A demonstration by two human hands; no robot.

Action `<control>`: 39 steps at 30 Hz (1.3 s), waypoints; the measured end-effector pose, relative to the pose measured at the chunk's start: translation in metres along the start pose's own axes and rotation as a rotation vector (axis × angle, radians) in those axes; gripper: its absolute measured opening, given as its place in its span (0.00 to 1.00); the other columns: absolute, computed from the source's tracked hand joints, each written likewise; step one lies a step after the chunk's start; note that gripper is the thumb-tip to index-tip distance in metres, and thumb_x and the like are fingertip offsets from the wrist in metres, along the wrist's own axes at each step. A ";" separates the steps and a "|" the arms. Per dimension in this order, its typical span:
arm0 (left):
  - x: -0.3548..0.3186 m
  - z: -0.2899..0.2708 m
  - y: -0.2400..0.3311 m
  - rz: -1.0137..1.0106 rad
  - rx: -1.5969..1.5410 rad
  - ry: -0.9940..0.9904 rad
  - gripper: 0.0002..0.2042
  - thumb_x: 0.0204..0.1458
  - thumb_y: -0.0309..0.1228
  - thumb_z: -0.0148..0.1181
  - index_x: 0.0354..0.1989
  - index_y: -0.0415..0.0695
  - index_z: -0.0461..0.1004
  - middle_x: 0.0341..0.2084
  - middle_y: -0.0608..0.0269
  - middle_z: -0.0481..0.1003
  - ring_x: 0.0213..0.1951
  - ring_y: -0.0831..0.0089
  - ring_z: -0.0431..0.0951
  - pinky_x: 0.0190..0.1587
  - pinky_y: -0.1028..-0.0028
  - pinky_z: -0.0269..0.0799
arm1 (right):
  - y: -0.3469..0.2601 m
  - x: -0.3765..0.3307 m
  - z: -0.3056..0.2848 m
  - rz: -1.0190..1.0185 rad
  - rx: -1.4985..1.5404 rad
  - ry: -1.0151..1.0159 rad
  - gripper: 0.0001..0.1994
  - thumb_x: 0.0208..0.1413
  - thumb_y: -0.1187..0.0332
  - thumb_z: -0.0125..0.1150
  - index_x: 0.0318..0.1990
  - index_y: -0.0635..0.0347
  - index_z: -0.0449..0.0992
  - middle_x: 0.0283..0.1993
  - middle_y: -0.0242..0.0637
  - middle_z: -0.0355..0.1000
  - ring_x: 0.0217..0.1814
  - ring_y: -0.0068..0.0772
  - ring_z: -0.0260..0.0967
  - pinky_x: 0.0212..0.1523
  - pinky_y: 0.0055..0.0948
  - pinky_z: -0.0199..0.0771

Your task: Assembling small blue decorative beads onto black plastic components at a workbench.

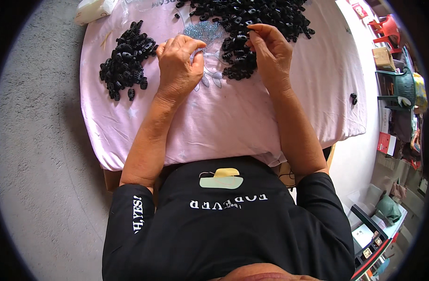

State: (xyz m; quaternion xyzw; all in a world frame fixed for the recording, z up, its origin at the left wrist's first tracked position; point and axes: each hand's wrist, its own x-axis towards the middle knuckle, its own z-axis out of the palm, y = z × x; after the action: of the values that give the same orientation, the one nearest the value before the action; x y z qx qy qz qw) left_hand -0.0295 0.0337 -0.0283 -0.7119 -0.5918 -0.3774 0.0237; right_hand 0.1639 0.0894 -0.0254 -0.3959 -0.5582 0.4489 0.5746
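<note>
My left hand rests on the pink cloth with fingers curled, thumb tip meeting the fingertips; whether a piece sits between them is hidden. A small pile of black toothed plastic rings lies just left of it. My right hand hovers at the near edge of a much bigger heap of the same black rings, thumb and forefinger pinched on one small black piece. A glittery blue patch shows on the cloth between the hands.
The cloth covers a small table over a grey floor. A white packet lies at the far left corner. Two stray black rings sit near the right edge. Red and green plastic chairs and cluttered shelves stand at right.
</note>
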 end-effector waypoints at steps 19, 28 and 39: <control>-0.002 -0.001 0.003 -0.034 0.091 -0.085 0.04 0.49 0.26 0.61 0.32 0.49 0.75 0.31 0.67 0.74 0.40 0.67 0.73 0.54 0.66 0.57 | -0.008 -0.005 0.005 0.011 0.036 -0.065 0.05 0.59 0.78 0.58 0.42 0.62 0.77 0.31 0.29 0.75 0.30 0.16 0.73 0.33 0.15 0.74; 0.005 0.001 0.005 -0.097 -0.300 0.062 0.05 0.51 0.18 0.59 0.35 0.40 0.73 0.28 0.58 0.77 0.32 0.60 0.78 0.36 0.67 0.74 | -0.010 -0.007 0.008 0.064 0.096 -0.138 0.06 0.59 0.78 0.57 0.43 0.64 0.77 0.31 0.30 0.75 0.31 0.17 0.74 0.33 0.17 0.77; 0.001 0.000 0.014 -0.171 -0.602 0.014 0.05 0.52 0.19 0.62 0.37 0.39 0.78 0.31 0.61 0.80 0.33 0.73 0.80 0.38 0.76 0.75 | -0.016 -0.009 0.008 0.148 0.180 -0.254 0.07 0.60 0.77 0.57 0.44 0.65 0.77 0.32 0.33 0.76 0.33 0.19 0.75 0.34 0.19 0.79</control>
State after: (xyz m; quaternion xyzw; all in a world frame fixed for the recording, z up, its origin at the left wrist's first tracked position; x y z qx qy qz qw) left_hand -0.0171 0.0305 -0.0220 -0.6321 -0.5108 -0.5412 -0.2161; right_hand 0.1571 0.0755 -0.0119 -0.3230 -0.5529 0.5847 0.4981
